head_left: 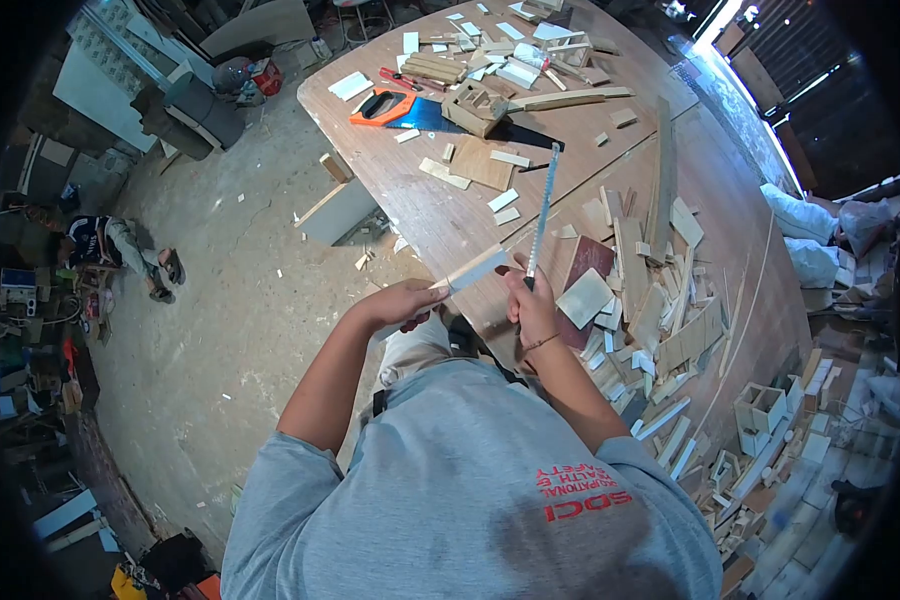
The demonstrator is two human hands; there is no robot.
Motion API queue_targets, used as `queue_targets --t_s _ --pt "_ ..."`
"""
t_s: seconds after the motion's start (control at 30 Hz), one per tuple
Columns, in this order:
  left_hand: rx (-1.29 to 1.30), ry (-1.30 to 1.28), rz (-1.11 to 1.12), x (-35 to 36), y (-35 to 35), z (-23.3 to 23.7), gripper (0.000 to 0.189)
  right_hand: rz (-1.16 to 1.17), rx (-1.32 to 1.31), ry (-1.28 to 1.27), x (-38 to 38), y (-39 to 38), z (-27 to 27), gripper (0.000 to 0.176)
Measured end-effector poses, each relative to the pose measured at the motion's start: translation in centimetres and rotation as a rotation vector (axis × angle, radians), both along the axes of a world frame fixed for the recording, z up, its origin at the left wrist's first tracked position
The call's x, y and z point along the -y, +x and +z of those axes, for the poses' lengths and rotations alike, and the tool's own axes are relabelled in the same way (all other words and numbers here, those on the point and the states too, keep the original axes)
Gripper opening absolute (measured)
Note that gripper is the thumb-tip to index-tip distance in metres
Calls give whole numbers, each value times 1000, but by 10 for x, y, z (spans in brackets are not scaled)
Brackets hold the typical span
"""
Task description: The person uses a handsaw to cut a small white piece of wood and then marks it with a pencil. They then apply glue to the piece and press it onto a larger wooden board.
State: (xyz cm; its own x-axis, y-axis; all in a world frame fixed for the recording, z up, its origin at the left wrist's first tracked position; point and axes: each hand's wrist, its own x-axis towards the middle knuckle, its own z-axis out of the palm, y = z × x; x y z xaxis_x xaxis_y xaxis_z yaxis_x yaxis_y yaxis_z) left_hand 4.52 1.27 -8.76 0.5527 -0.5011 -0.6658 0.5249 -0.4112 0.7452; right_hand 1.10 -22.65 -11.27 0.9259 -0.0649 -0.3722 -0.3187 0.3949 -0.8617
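Note:
My left hand (pixel 410 303) is closed on the near end of a short piece of wood (pixel 477 268), pale on top with a whitish side. The piece reaches over the table's near edge toward my right hand (pixel 533 308). Wrapped in my right fingers is the black handle of a slim tool with a long, narrow, saw-like blade (pixel 543 215), which points away from me over the table. The right fingertips are close to the far end of the wood piece. Beyond the blade's tip lies a handsaw (pixel 425 114) with an orange and black handle.
The wooden table (pixel 410 210) carries a small wooden block assembly (pixel 476 107), a flat square board (pixel 486 165) and many offcuts. A heap of scraps (pixel 660 290) covers its right side. A grey-white panel (pixel 338 214) stands beside the table. A person (pixel 120 250) sits at far left.

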Motion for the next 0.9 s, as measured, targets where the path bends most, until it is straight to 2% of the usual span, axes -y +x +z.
queue_targets --t_s 0.03,0.17,0.3,0.37,0.47,0.5,0.53,0.6,0.83,0.9 --pt "-7 8 -36 1 -1 0 43 2 17 70 1 4 -1 43" --pt "5 52 -132 1 -6 3 44 89 -35 85 3 6 -11 41" --pt "-20 12 -80 -10 -10 -4 38 106 -116 7 -4 7 -12 37" --pt "106 38 33 -15 -13 -12 29 77 -111 -9 -9 6 -13 35" --pt "248 68 54 -18 -19 -17 29 7 -119 -44 -17 5 -8 34" --pt "513 112 4 -18 -22 -17 32 -10 -146 -31 -19 5 -4 30" --pt "508 107 7 -20 -26 -17 32 -23 -175 -20 -21 3 -1 25" --pt "503 122 130 -23 -33 -13 30 1 -172 -12 -26 0 1 26" --pt "436 21 127 -49 -31 -12 25 19 -112 83 -40 -1 3 32" --pt "230 -113 123 -53 -25 -10 21 36 -86 76 -40 0 2 31"
